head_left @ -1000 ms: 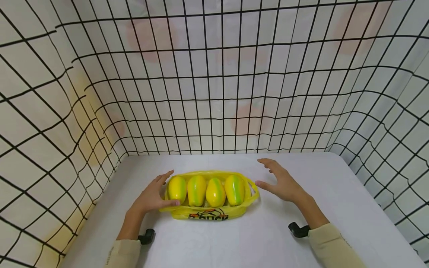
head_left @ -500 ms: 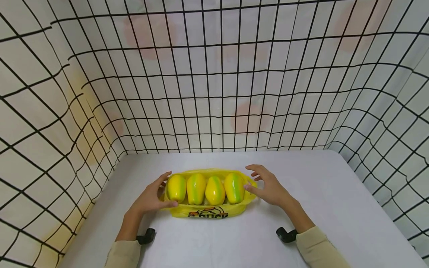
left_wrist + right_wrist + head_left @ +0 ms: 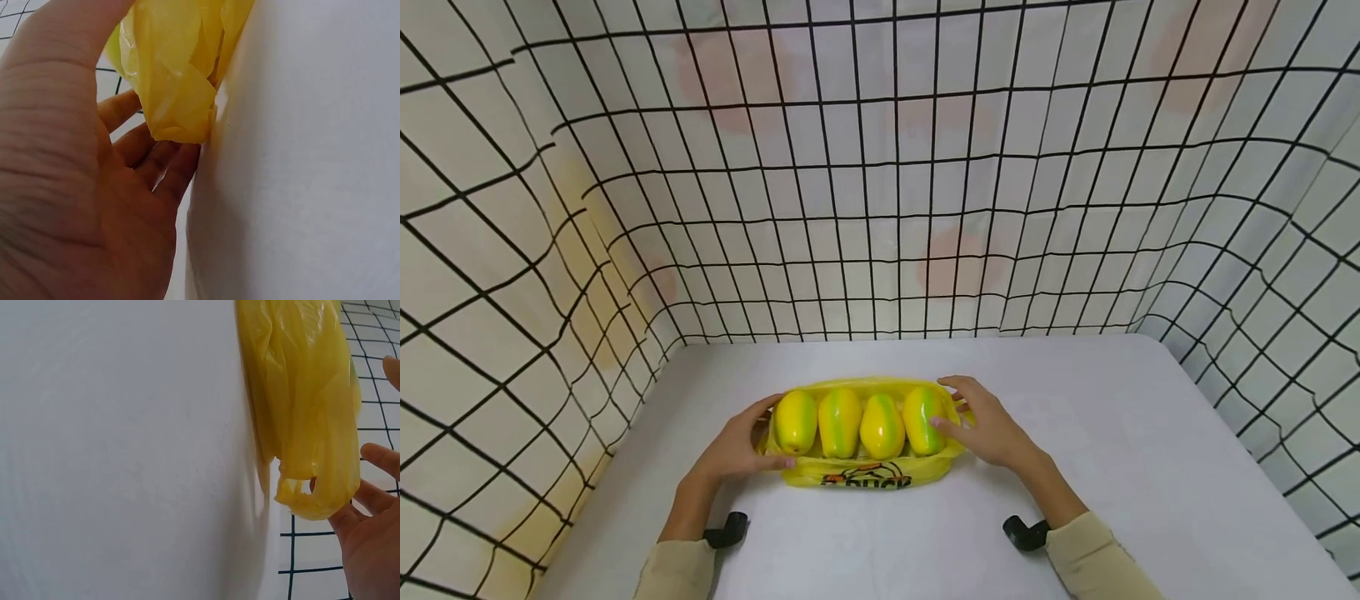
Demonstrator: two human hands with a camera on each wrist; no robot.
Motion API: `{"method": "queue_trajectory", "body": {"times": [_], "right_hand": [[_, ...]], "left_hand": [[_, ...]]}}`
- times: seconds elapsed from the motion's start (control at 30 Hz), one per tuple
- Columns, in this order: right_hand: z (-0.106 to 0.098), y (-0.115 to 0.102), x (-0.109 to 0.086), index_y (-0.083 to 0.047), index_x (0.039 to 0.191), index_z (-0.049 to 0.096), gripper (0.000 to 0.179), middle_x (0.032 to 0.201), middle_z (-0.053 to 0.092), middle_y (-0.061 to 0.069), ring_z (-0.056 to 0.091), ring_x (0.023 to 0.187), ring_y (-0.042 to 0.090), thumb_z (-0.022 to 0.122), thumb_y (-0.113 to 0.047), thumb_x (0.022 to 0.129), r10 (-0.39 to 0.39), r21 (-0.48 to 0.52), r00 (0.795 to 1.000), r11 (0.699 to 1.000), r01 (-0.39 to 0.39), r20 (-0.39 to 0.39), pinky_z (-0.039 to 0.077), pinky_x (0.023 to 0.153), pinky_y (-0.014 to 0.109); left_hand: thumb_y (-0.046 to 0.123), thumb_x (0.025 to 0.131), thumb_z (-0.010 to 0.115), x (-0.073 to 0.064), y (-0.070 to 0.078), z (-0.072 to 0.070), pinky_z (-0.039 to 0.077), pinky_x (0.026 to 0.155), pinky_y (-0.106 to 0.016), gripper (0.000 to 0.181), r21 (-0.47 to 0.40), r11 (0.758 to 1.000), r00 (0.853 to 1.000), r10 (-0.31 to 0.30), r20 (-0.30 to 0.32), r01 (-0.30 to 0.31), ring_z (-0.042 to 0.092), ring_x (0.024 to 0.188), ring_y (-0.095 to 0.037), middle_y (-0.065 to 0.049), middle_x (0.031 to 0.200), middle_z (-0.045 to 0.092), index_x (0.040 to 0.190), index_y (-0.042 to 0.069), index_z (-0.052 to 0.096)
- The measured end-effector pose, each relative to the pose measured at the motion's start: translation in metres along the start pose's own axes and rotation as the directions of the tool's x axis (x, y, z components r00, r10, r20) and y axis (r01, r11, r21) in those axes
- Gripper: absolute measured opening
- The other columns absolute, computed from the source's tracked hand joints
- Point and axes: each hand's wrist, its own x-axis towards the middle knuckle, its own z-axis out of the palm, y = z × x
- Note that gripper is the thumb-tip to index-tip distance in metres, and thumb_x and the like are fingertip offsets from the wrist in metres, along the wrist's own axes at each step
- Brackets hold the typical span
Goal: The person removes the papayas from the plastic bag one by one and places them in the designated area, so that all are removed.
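Note:
A yellow plastic bag (image 3: 808, 475) with dark lettering lies on the white table. Several glossy yellow fruits with green streaks, one of them a rounded fruit (image 3: 882, 427), lie in a row in its opening. At the bag's left end is my left hand (image 3: 733, 442), thumb at the front and fingers spread behind; the left wrist view has the fingers (image 3: 134, 142) right at the crumpled plastic. My right hand (image 3: 992, 429) reaches the opposite end, its thumb over the rightmost fruit (image 3: 922, 408). The right wrist view shows the bag's handle loop (image 3: 319, 509) beside the right fingers.
Black grid netting (image 3: 880, 192) over a pale backing encloses the back and both sides of the white tabletop (image 3: 880, 550). A black wrist camera (image 3: 727, 530) sits at the left wrist, another camera (image 3: 1026, 533) at the right wrist.
My right hand has moved left from beside the bag to its right end. My left hand has stayed at the left end with only a slight shift. Bag and fruits hold their place.

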Motion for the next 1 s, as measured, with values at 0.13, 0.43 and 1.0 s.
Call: {"method": "queue_trajectory", "body": {"times": [0.13, 0.43, 1.0], "right_hand": [[0.003, -0.002, 0.000, -0.028, 0.146, 0.037, 0.081, 0.146, 0.044, -0.003, 0.055, 0.118, 0.023, 0.056, -0.072, 0.082, 0.013, -0.032, 1.000, 0.999, -0.013, -0.001, 0.051, 0.097, 0.048], [0.010, 0.000, -0.001, -0.026, 0.147, 0.035, 0.089, 0.150, 0.040, -0.004, 0.040, 0.138, 0.023, 0.063, -0.072, 0.077, -0.001, -0.066, 0.999, 0.998, 0.004, 0.036, 0.037, 0.112, 0.054], [0.011, -0.018, -0.006, -0.021, 0.145, 0.043, 0.092, 0.153, 0.034, -0.001, 0.035, 0.140, 0.025, 0.067, -0.072, 0.072, -0.096, -0.245, 0.995, 0.966, 0.086, -0.029, 0.040, 0.109, 0.056]], "left_hand": [[0.063, 0.058, 0.083, 0.000, -0.002, 0.000, 0.045, 0.108, -0.049, 0.111, 0.013, 1.000, 1.000, 0.008, -0.002, -0.008, 0.052, 0.130, -0.024, 0.001, 0.150, 0.044, 0.150, 0.026, 0.033], [0.062, 0.058, 0.084, -0.003, -0.013, 0.002, 0.036, 0.113, -0.053, 0.111, -0.003, 1.000, 1.000, 0.027, 0.004, -0.027, 0.043, 0.138, -0.025, 0.001, 0.152, 0.042, 0.150, 0.028, 0.032], [0.061, 0.061, 0.083, -0.004, -0.013, 0.003, 0.034, 0.115, -0.052, 0.108, -0.018, 0.998, 0.998, 0.055, 0.006, -0.055, 0.040, 0.140, -0.022, 0.007, 0.153, 0.039, 0.150, 0.037, 0.029]]}}
